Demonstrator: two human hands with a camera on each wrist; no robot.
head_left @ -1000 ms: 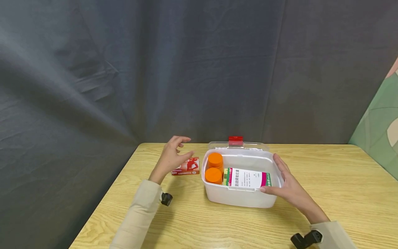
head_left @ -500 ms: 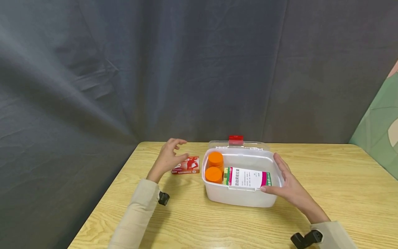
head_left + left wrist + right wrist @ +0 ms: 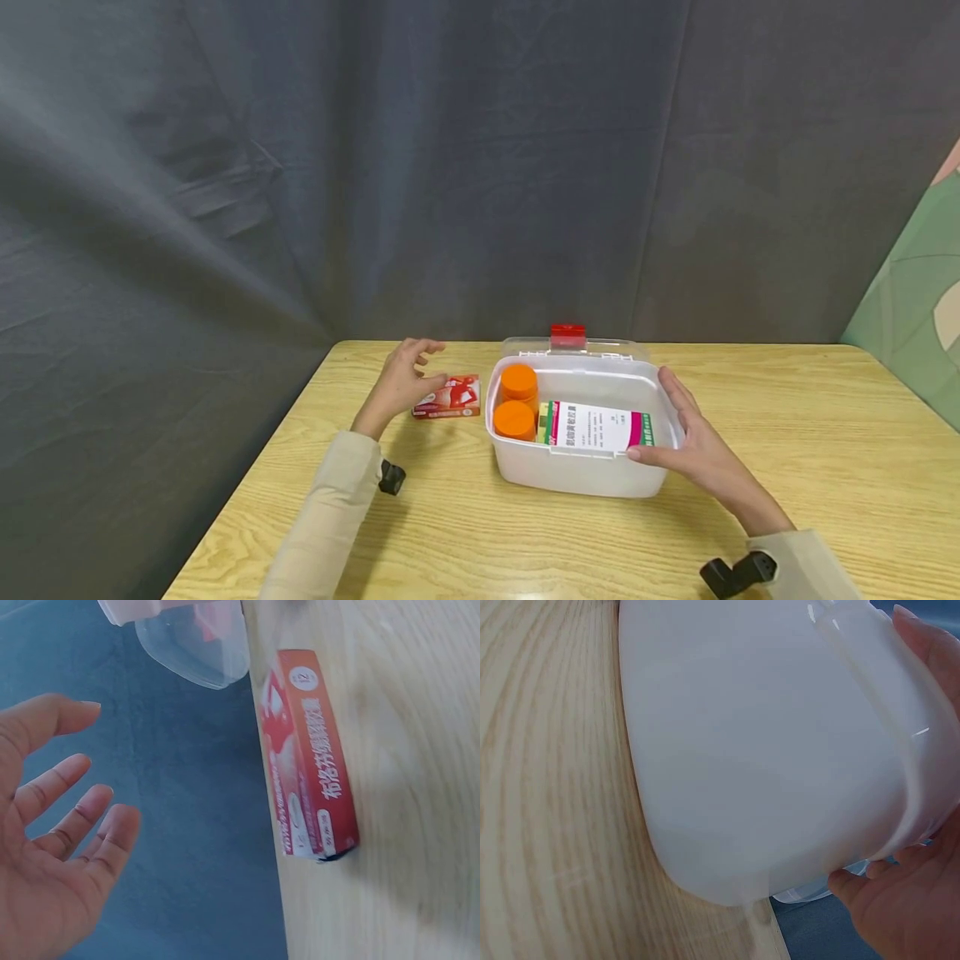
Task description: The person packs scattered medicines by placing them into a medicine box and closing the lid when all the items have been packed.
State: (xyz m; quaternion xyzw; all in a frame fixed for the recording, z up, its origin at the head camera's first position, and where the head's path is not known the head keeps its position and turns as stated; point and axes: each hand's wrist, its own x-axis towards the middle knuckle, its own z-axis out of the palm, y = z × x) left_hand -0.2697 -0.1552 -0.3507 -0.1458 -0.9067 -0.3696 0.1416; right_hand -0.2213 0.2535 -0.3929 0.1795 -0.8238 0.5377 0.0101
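Note:
On the left, a red medicine box (image 3: 459,396) lies flat on the table. Over its left end hovers my left hand (image 3: 401,383), thumb and fingers spread apart and holding nothing; the left wrist view shows the red carton (image 3: 315,765) apart from the fingers. My right hand (image 3: 701,454) holds the right front corner of a white plastic storage box (image 3: 577,475), thumb on the front rim and fingers along the right side. Inside stand two orange-capped bottles (image 3: 519,382) at the left. A white, green and magenta medicine box (image 3: 596,427) lies beside them, partly covering a yellow-green carton (image 3: 543,423).
The storage box's clear lid (image 3: 525,347) hangs open at the back, with a red latch (image 3: 567,336). Behind the wooden table (image 3: 787,442) hangs a dark grey curtain (image 3: 487,167). The table's left edge runs near the left arm.
My left hand has drawn slightly left and down, uncovering more of the red medicine box. My right hand and the storage box have stayed in place.

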